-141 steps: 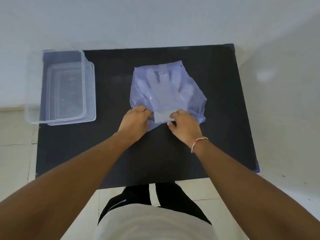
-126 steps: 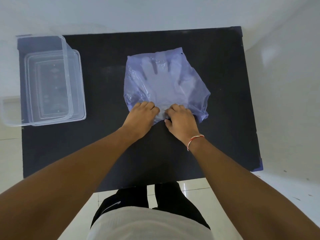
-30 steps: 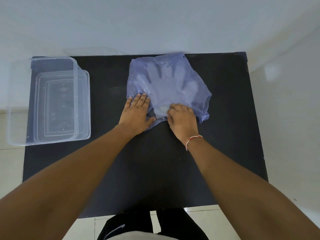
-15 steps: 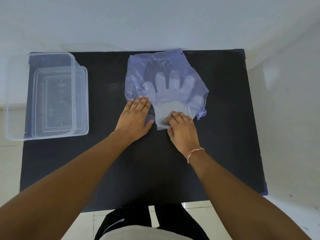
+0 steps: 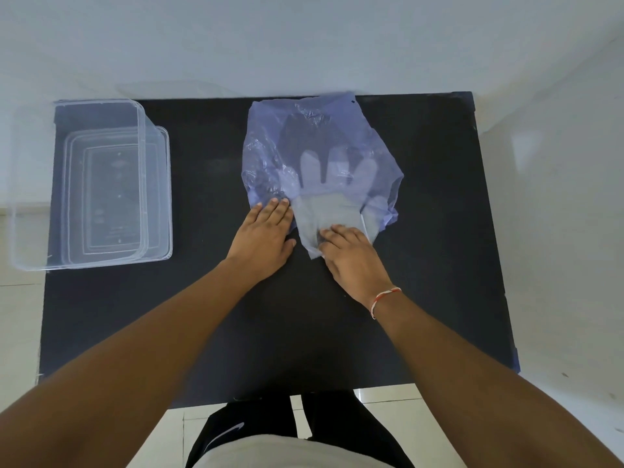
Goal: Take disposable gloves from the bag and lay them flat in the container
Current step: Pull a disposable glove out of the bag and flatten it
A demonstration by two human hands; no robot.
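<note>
A thin blue plastic bag (image 5: 270, 153) lies on the black table (image 5: 270, 325), mouth toward me. A translucent glove (image 5: 329, 211) sticks halfway out of the mouth, its fingers still inside the bag. My left hand (image 5: 265, 236) lies flat with its fingers pressing the bag's near left edge. My right hand (image 5: 351, 256) pinches the glove's cuff at the bag's mouth. The clear container (image 5: 101, 187) stands at the table's left end, apart from both hands.
A clear lid (image 5: 160, 194) lies under or beside the container on its right side. The table's back edge meets a white wall. Its right edge (image 5: 489, 231) drops to a white floor. My legs show below the near edge.
The glove has slid toward me out of the bag, and the bag's far half now looks hollow and dark. My right hand has moved back with the cuff; my left hand stays on the bag.
</note>
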